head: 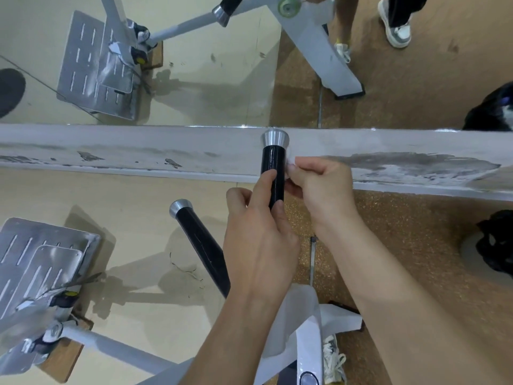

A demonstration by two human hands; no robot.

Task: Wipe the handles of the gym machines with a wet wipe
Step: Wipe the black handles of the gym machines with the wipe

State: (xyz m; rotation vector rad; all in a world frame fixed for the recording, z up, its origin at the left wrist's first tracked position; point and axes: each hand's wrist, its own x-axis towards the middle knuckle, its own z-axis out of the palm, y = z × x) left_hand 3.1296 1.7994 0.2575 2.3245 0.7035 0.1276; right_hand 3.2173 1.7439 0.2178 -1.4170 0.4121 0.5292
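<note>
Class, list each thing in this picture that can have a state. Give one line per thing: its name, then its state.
black handle: held, silver cap uncovered.
wet wipe: bunched against the black handle, mostly hidden by fingers.
left hand: grips the black handle's lower part.
right hand: pinches the wet wipe.
second handle: tilted, untouched.
white beam: paint worn and scuffed.

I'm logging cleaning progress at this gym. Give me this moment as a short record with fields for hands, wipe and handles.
left hand: grips the upright black handle
right hand: pinches the wet wipe against that handle's right side
wet wipe: white, mostly hidden by that hand
second handle: black, slanted, lower left, untouched
behind: mirror above a scuffed white ledge
</note>
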